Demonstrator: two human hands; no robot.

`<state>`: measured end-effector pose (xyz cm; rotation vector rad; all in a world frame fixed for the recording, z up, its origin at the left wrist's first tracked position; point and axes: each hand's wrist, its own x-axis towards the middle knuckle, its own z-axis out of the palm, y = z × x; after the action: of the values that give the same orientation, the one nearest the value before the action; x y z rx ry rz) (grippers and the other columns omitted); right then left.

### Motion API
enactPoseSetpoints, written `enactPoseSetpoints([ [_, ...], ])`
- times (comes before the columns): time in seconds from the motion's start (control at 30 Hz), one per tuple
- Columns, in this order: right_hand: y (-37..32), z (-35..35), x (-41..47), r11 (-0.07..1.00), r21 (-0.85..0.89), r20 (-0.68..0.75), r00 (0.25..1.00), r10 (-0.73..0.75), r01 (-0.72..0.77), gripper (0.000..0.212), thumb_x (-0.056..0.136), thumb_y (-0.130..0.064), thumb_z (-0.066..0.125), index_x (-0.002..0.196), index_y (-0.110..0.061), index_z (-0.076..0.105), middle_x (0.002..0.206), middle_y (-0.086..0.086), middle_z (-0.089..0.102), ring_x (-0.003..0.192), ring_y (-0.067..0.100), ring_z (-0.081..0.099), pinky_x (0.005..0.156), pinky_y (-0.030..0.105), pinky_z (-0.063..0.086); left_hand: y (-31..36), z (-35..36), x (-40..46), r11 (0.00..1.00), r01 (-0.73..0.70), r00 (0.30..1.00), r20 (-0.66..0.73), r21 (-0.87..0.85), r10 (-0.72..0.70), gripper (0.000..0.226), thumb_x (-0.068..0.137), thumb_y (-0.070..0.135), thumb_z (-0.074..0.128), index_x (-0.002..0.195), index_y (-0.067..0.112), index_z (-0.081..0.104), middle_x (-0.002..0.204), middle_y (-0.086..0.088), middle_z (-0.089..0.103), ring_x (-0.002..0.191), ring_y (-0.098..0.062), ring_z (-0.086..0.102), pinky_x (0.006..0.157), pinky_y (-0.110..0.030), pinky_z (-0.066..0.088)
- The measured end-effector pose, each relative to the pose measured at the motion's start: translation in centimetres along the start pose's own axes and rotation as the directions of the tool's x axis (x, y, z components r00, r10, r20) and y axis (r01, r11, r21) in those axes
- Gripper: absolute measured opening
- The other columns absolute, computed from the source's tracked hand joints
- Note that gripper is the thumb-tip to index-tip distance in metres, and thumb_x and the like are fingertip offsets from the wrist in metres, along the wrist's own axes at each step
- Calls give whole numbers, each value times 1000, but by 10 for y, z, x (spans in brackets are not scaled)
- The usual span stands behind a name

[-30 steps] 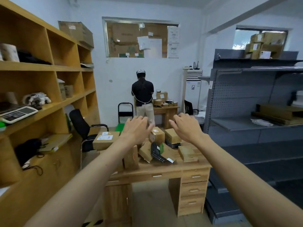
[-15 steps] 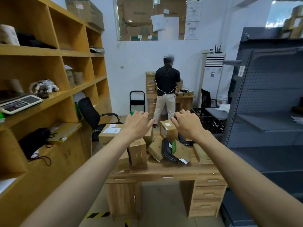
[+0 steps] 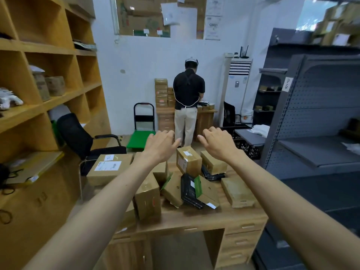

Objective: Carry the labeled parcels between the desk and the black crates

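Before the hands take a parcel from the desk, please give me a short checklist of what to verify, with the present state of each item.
1. Both hands free: ok. The left hand and right hand are open and hold nothing.
2. A target within the hands' line: ok. The tilted labeled parcel sits between and just below them.
3. Pile stable: not ok. Several boxes lean on each other, for example the black box.
4. Label readable on the large parcel: ok, the label faces up.
5. Black crate has room: cannot tell, its inside is hidden.
6. Path clear: cannot tell. A person stands beyond the desk.
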<state>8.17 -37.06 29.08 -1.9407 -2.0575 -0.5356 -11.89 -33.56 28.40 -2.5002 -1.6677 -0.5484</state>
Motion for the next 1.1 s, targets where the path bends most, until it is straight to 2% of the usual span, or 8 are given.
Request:
enactPoseSetpoints([
  [0.17, 26, 38, 14, 999, 3, 79, 996, 37, -38, 42, 107, -41, 31, 110, -11, 61, 112, 12, 62, 105, 33, 59, 83, 42, 43, 9, 40, 31, 1000, -11, 999, 48, -7, 11, 54, 106, 52, 35, 138, 14, 56, 130, -8, 64, 121, -25, 58, 102, -46, 43],
  [0.33, 69, 77, 26, 997, -4, 110, 991, 77, -77, 44, 107, -42, 31, 112, -10, 60, 116, 14, 62, 108, 35, 59, 86, 45, 45, 30, 82, 72, 999, -38, 995, 96, 5, 38, 53, 106, 52, 34, 135, 15, 56, 130, -9, 64, 119, -28, 59, 95, -46, 45],
  [0.57, 160, 142, 51, 990, 13, 171, 975, 139, -143, 45, 106, -44, 31, 117, -11, 59, 120, 15, 61, 111, 37, 58, 89, 45, 44, 88, 158, 139, 997, -79, 982, 174, 1, 77, 60, 105, 56, 31, 148, 16, 48, 146, -9, 56, 131, -28, 53, 102, -47, 46],
  [0.73, 233, 189, 85, 985, 67, 196, 970, 143, -159, 44, 106, -43, 30, 116, -11, 59, 118, 14, 61, 110, 36, 58, 88, 45, 43, 135, 213, 199, 999, -41, 983, 177, -21, 44, 57, 105, 56, 33, 142, 16, 53, 140, -10, 60, 127, -29, 56, 102, -45, 46],
  [0.93, 327, 253, 103, 975, 121, 256, 955, 148, -184, 39, 106, -38, 33, 112, -11, 60, 116, 15, 63, 108, 38, 58, 87, 45, 45, 196, 288, 258, 998, -32, 952, 303, -51, 46, 56, 106, 52, 35, 144, 14, 50, 137, -10, 62, 123, -29, 58, 96, -42, 50],
  [1.1, 385, 323, 92, 965, 162, 384, 914, 130, -206, 40, 106, -37, 33, 111, -11, 63, 117, 12, 65, 106, 33, 59, 84, 41, 42, 227, 363, 266, 996, 27, 919, 394, -80, 7, 51, 106, 50, 35, 138, 16, 54, 131, -9, 63, 118, -28, 60, 96, -45, 51],
])
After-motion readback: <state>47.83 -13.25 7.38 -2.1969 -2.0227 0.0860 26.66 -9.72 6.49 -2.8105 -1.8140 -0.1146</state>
